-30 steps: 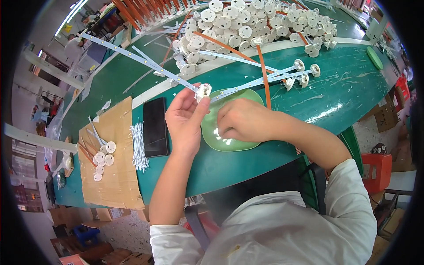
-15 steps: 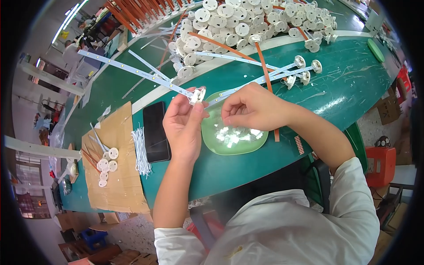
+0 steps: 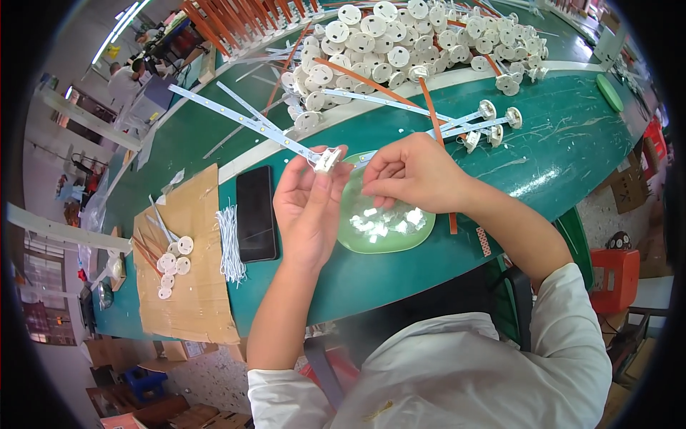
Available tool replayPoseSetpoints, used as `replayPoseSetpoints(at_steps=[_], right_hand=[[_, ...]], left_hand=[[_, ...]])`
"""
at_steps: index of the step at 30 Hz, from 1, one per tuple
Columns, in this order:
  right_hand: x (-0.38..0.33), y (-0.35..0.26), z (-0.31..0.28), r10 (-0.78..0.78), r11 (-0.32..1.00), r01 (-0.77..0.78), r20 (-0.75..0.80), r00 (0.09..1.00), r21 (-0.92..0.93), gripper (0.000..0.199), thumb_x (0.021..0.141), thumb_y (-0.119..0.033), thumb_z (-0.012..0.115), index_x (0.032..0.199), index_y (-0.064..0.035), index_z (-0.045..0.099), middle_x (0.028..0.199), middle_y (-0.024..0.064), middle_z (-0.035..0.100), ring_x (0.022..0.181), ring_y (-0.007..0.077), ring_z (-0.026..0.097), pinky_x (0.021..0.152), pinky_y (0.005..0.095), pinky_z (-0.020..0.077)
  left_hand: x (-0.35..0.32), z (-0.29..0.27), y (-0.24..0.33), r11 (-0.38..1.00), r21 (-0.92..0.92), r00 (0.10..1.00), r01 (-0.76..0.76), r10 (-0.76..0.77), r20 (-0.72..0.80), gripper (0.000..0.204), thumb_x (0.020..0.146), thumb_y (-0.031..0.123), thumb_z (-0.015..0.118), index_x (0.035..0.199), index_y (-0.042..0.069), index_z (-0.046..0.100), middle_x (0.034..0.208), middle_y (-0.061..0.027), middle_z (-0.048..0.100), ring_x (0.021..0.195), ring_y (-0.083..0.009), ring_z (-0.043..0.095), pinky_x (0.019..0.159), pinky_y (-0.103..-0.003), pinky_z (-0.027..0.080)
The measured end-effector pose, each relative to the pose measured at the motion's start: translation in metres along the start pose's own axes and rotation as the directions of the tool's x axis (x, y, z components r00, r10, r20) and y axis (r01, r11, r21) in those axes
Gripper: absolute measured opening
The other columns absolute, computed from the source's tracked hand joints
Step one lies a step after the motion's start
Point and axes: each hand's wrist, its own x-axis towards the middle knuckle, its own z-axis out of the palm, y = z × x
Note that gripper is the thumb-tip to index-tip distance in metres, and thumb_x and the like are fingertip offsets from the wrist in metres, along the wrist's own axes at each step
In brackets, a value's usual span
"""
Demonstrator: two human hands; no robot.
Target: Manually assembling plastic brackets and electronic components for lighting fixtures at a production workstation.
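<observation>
My left hand point(image 3: 309, 211) grips an LED strip point(image 3: 246, 123) by the white fitting point(image 3: 327, 160) at its near end; the strip slants up to the far left. Thin wires loop beside the fitting. To the right, my right hand point(image 3: 421, 175) hovers over a light green dish point(image 3: 386, 247), its thumb and fingers pressed together. Whatever they might pinch is too small or hidden to make out. Loose small white pieces point(image 3: 379, 224) lie in the dish. Beyond my right hand, several LED strips with round white bases point(image 3: 487, 109) lie on the green table.
A heap of round white bases point(image 3: 379, 43) fills the far side. A black phone point(image 3: 256, 214), a bundle of white wires point(image 3: 229, 247) and a cardboard sheet point(image 3: 204, 286) lie to the left. An orange strip point(image 3: 430, 107) crosses behind my right hand. A person point(image 3: 127, 80) is at the far left.
My left hand has shifted slightly right with the LED strip, and its fitting has turned a little. The right hand stays over the dish, its fingers still pinched.
</observation>
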Motion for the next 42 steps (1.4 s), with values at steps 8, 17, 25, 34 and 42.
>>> replayPoseSetpoints(at_steps=[8,17,25,34,42], right_hand=[[0.000,0.011,0.014,-0.026,0.989,0.040,-0.098,0.995,0.140,0.011,0.085,-0.002,0.071,0.092,0.0058,0.067,0.084,0.0116,0.071,0.073,0.0132,0.070,0.067,0.0240,0.0579],[-0.003,0.011,0.022,-0.129,0.987,0.137,-0.087,0.988,0.081,0.011,0.084,-0.003,0.072,0.090,0.0048,0.067,0.083,0.0102,0.071,0.075,0.0119,0.070,0.068,0.0237,0.0568],[-0.003,0.003,0.007,-0.096,0.987,0.108,-0.098,0.991,0.122,0.010,0.084,0.000,0.071,0.091,0.0041,0.065,0.081,0.0094,0.070,0.074,0.0119,0.070,0.065,0.0219,0.0563],[-0.008,0.007,0.016,-0.313,0.950,0.299,-0.240,0.919,-0.096,0.024,0.081,0.000,0.074,0.094,0.0006,0.054,0.079,0.0109,0.072,0.071,0.0127,0.071,0.064,0.0234,0.0569],[-0.005,0.010,0.021,-0.776,0.618,0.612,-0.260,0.574,-0.493,0.024,0.075,0.000,0.077,0.087,-0.0013,0.056,0.071,0.0081,0.068,0.064,0.0171,0.071,0.057,0.0255,0.0559]], left_hand=[[-0.005,0.002,-0.007,0.992,-0.125,0.993,-0.003,0.018,0.117,0.039,0.096,0.012,0.060,0.133,0.004,0.048,0.131,-0.0210,0.057,0.121,-0.0280,0.056,0.107,-0.042,0.040],[-0.005,0.004,-0.002,0.989,-0.148,0.994,-0.003,0.019,0.110,0.039,0.097,0.015,0.061,0.133,0.005,0.048,0.133,-0.0203,0.054,0.107,-0.0207,0.057,0.093,-0.035,0.045],[-0.001,-0.005,0.006,0.990,-0.126,0.995,-0.056,0.067,0.081,0.039,0.096,0.015,0.062,0.131,0.004,0.049,0.131,-0.0192,0.056,0.102,-0.0186,0.055,0.084,-0.031,0.044],[-0.007,0.007,0.002,0.994,-0.106,0.997,-0.005,0.013,0.079,0.038,0.097,0.015,0.061,0.130,0.004,0.048,0.134,-0.0221,0.054,0.131,-0.0358,0.048,0.111,-0.046,0.036],[-0.009,0.014,0.000,0.992,-0.026,0.992,0.122,-0.122,0.026,0.039,0.095,0.008,0.062,0.129,0.004,0.046,0.135,-0.0244,0.053,0.133,-0.0353,0.046,0.110,-0.047,0.038]])
